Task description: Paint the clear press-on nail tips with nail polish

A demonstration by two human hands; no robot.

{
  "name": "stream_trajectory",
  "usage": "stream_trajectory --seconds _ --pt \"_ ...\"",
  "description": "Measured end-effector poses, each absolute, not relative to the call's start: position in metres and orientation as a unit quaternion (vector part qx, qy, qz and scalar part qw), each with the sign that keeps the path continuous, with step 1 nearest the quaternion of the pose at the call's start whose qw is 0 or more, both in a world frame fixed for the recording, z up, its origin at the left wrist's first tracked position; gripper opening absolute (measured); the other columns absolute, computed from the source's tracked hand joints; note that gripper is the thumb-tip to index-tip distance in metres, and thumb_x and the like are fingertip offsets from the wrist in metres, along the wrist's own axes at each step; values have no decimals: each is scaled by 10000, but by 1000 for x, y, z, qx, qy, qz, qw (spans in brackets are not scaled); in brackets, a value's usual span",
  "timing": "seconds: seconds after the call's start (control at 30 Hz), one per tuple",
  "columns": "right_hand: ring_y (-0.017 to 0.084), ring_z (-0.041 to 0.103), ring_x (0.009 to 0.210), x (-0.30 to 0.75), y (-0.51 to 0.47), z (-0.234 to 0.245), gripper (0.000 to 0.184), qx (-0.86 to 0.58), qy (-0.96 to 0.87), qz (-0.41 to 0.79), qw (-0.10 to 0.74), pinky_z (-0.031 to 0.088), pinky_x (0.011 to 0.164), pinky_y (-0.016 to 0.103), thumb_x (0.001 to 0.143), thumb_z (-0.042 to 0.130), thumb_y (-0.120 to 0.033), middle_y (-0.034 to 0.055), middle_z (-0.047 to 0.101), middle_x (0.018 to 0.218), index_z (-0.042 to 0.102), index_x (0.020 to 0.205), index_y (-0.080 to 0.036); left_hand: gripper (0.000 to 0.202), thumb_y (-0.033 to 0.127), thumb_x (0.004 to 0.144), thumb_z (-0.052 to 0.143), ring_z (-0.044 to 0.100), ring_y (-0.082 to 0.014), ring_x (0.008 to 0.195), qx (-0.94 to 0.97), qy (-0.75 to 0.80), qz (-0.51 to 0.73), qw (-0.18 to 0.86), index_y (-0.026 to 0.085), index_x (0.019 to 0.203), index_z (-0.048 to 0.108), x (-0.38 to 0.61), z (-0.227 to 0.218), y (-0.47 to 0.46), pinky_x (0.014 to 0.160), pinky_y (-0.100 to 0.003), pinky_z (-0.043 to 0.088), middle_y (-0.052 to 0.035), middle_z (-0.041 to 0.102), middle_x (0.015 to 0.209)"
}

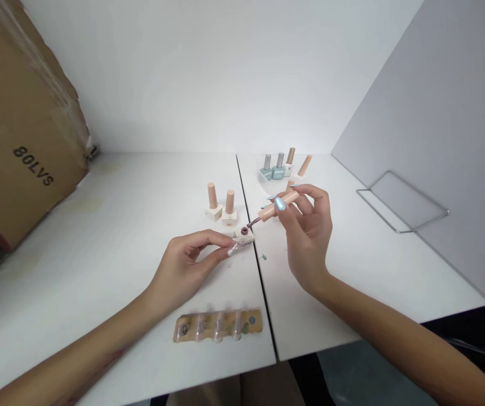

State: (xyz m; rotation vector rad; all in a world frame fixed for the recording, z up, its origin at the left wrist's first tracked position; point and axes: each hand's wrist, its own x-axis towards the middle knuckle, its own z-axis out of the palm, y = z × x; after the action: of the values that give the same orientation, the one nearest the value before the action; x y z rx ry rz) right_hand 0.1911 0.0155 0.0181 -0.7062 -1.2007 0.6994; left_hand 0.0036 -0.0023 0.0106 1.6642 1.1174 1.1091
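Across the white table [111, 259], we find room sideways, bounded by a grey panel [445, 141] at right, a carton [22, 113] at left and the near edge [225, 372]. The left hand [187, 265] appears to pinch, fingers nearly closed, the open bottle [247, 239] beside the table seam [261, 282]; the right hand's [310, 237] closed grip holds the peach cap [273, 210]. We judge the step as wiping or loading the brush [252, 223], whose tip is just beside the bottle's mouth [245, 230]; the next move calls for a still bottle and fine tip control.
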Motion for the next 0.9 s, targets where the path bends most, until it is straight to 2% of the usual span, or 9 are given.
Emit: stream_trajectory --seconds 0.1,0.23,0.33,0.5,0.67,0.77,0.9 --pt "142 679 798 190 13 18 251 -272 -575 294 713 585 694 325 873 622 -144 -27 642 814 491 1052 -262 73 209 818 699 716 -176 863 664 443 451 400 246 828 761 2 10 -3 817 -292 556 -2 790 911" --pt "151 680 826 186 6 20 288 -199 -642 287 682 582 741 348 858 606 -66 -30 646 736 510 1067 -239 114 185 815 697 718 -160 831 670 431 463 389 274 816 769 3 11 -2 788 -277 560 24 790 875" --pt "151 692 839 187 9 21 282 -225 -630 283 687 574 755 347 872 589 -58 -45 641 700 501 1071 -237 144 168 816 695 721 -155 838 676 431 461 380 287 826 777 3 10 -1 793 -271 557 31 792 890" --pt "128 692 784 191 13 21 272 -261 -590 270 715 579 713 322 880 599 -83 -39 645 798 499 1068 -253 157 160 821 691 725 -165 863 684 429 459 370 285 839 784 2 8 0 786 -271 561 21 795 901" --pt "152 682 850 186 5 20 323 -195 -646 286 680 573 730 344 852 611 -37 -31 644 748 512 1081 -243 203 123 817 689 728 -159 845 694 409 469 363 301 843 782 2 9 0 792 -272 568 37 793 884" --pt "153 690 795 186 7 20 305 -209 -641 305 673 564 692 349 868 593 -47 -37 634 734 503 1086 -241 218 109 814 687 730 -148 820 698 410 470 352 304 828 783 2 8 0 774 -255 568 45 794 870" --pt "154 697 775 191 13 21 285 -249 -621 270 692 558 705 354 890 572 -65 -60 610 663 491 1088 -253 227 101 810 691 730 -137 822 703 418 468 335 308 828 782 0 6 0 773 -236 565 52 794 877"
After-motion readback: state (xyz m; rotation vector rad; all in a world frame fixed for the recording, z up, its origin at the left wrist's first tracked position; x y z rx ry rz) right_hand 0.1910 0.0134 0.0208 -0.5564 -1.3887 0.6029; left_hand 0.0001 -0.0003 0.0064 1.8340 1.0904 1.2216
